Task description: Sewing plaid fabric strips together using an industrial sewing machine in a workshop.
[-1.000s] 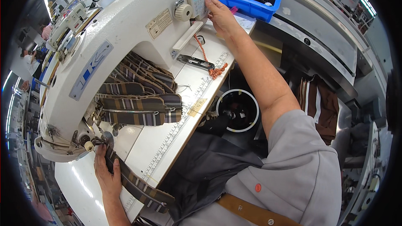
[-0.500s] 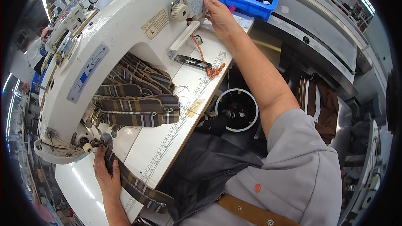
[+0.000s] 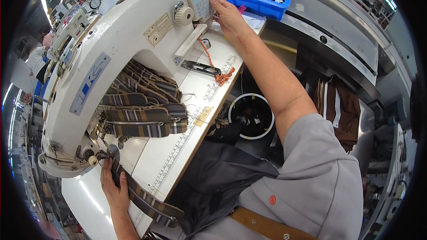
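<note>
A white sewing machine (image 3: pixel 129 22) stretches across the left half of the view. My left hand (image 3: pixel 114 191) lies flat with fingers stretched beside its needle area, touching a striped strip with a zipper (image 3: pixel 144 198). The strip runs from under the presser area toward my lap. My right hand (image 3: pixel 231 20) reaches to the control panel (image 3: pixel 202 1), thumb on its right edge and the other fingers curled partly out of sight behind it. Several more striped zippered pieces (image 3: pixel 144 120) are piled under the machine arm.
Thread snips (image 3: pixel 201 67) with an orange cord lie on the white table (image 3: pixel 171 153), which has a ruler along its edge. A blue bin (image 3: pixel 267 4) holds dark cloth at the back. Brown fabric (image 3: pixel 344 111) is stacked at right, and a round black container (image 3: pixel 251 116) stands below the table.
The whole view has shifted slightly, with the machine now a little farther left. Both hands keep their places at the strip and the control panel.
</note>
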A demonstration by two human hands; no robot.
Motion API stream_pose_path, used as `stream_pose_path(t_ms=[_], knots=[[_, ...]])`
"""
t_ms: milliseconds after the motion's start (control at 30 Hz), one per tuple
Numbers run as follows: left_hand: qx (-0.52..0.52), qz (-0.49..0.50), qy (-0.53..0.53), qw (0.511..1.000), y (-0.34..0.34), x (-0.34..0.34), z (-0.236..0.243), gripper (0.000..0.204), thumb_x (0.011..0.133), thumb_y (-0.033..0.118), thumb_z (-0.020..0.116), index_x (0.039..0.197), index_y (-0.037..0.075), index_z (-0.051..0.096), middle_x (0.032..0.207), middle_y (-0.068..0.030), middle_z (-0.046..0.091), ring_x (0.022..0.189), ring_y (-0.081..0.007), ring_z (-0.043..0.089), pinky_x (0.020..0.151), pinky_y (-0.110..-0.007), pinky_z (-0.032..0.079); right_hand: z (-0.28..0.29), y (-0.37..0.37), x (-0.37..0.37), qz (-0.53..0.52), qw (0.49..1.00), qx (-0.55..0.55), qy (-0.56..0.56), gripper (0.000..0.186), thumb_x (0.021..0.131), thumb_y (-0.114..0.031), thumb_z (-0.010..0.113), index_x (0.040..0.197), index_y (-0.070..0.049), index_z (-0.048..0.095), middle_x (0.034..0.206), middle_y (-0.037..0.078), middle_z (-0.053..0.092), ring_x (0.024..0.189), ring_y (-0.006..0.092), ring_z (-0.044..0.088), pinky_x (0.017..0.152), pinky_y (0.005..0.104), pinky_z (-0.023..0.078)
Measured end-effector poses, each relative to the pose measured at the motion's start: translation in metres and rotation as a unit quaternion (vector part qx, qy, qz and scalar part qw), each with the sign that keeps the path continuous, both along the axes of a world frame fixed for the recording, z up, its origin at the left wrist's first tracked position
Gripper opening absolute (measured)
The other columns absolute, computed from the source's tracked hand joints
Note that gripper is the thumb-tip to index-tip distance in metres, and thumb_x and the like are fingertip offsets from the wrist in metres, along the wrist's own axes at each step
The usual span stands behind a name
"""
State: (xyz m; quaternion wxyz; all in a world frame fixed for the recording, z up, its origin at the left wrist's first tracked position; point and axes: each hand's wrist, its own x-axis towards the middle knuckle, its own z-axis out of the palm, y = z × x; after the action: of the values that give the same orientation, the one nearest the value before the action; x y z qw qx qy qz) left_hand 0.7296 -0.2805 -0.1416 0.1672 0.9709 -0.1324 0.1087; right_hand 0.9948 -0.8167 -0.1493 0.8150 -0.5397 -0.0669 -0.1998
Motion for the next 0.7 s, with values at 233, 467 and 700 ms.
stream_pose_path(t_ms=[233, 467, 700], knots=[[0.012, 0.003, 0.0, 1.0, 0.0005, -0.0007, 0.0001, 0.057, 0.104, 0.033, 0.058, 0.146, -0.005, 0.054, 0.153, -0.026, 0.054, 0.144, -0.0459, 0.048, 0.12, -0.054, 0.036, -0.0034, -0.0026, 0.0022, -0.005, 1.0, -0.013, -0.014, 0.047, 0.102, -0.046, 0.072, 0.14, -0.018, 0.07, 0.13, -0.001, 0.072, 0.12, 0.0155, 0.059, 0.102, 0.0445, 0.04], [0.009, 0.003, 0.002, 1.0, -0.0011, -0.0009, 0.0011, 0.056, 0.104, 0.032, 0.058, 0.146, -0.005, 0.054, 0.153, -0.0263, 0.054, 0.144, -0.0457, 0.048, 0.121, -0.054, 0.036, -0.0061, -0.0036, 0.0049, -0.001, 1.0, -0.003, -0.014, 0.046, 0.1, -0.046, 0.074, 0.138, -0.02, 0.072, 0.125, -0.003, 0.073, 0.119, 0.0139, 0.056, 0.1, 0.0437, 0.037], [0.004, 0.001, 0.001, 1.0, 0.0009, -0.0006, -0.0012, 0.055, 0.104, 0.031, 0.058, 0.145, -0.006, 0.054, 0.152, -0.0272, 0.054, 0.144, -0.0463, 0.048, 0.121, -0.054, 0.036, -0.0056, -0.0056, 0.0049, -0.013, 1.0, -0.007, -0.001, 0.046, 0.098, -0.047, 0.077, 0.136, -0.022, 0.073, 0.127, -0.003, 0.073, 0.123, 0.0156, 0.055, 0.102, 0.0457, 0.036]])
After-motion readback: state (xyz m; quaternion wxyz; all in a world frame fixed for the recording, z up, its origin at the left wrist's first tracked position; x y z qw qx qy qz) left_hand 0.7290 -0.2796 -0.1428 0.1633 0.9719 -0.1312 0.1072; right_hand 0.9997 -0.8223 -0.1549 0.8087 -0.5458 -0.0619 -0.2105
